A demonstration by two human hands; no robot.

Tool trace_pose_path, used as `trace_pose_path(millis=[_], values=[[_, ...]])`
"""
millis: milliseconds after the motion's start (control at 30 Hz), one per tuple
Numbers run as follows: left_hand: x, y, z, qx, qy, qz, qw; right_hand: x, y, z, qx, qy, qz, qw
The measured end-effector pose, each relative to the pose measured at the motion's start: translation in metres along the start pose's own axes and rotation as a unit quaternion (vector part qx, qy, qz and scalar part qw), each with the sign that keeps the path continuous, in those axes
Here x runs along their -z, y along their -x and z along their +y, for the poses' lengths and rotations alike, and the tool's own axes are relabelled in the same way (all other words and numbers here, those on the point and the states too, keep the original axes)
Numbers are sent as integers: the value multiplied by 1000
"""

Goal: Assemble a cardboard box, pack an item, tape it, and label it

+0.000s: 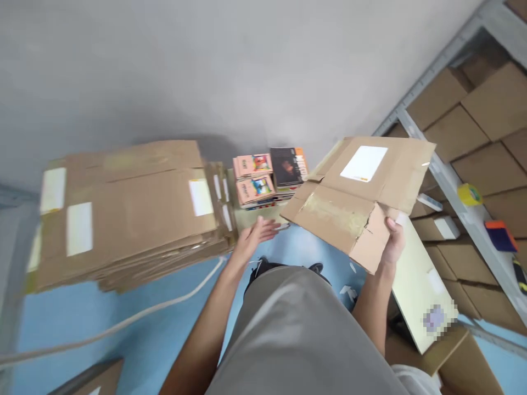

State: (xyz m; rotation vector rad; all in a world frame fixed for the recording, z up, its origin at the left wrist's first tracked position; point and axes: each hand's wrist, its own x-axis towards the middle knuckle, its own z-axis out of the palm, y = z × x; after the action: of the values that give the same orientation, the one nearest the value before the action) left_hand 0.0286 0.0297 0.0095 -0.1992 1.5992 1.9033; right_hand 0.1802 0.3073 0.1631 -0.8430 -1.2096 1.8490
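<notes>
Grey clothing (288, 334) fills the lower centre of the frame. Flattened carton (341, 200): right of centre, labelled face toward the camera, long axis running lower left to upper right. Right hand (394, 244): gripping the carton's lower-right edge. Left hand (256, 236): fingers extended, near the stacked books (255, 187) at centre.

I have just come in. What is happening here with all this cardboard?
A person is holding a partly folded cardboard sheet with a white label on it. The right hand grips it near its lower right edge. The left hand is open and appears empty, just in front of some piled books. To the left is a stack of flattened cardboard, and on the right, brown boxes fill a shelf rack.
</notes>
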Motion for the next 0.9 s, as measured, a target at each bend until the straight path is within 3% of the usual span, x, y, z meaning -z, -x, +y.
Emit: trace_pose_path(millis=[100,167,233,333,400,467,533,600,733,833,900], values=[[-110,-19,-5,-34,-16,-89,995,69,-18,-16,-38,-18,35,999],[-174,-29,-19,-62,-62,-127,988,118,-28,-24,-54,-32,66,996],[-228,-35,-40,-109,-124,-142,976,164,-38,-30,-67,-42,86,993],[-295,-34,-75,-183,-209,-187,942,224,-54,-31,-60,-44,124,989],[-333,-28,-95,-225,-259,-278,897,255,-65,-26,-55,-45,172,983],[-366,-20,-110,-269,-309,-369,834,279,-77,-17,-67,-52,224,971],[-398,-16,-121,-313,-347,-417,779,297,-89,-6,-88,-59,264,959],[-427,-19,-130,-341,-362,-439,749,308,-101,5,-102,-63,296,948],[-484,-42,-146,-321,-323,-495,740,319,-123,21,-91,-63,341,933],[-524,-63,-155,-246,-287,-529,760,336,-133,21,-79,-55,374,922],[-546,-76,-159,-181,-281,-530,779,357,-133,14,-78,-49,426,900]])
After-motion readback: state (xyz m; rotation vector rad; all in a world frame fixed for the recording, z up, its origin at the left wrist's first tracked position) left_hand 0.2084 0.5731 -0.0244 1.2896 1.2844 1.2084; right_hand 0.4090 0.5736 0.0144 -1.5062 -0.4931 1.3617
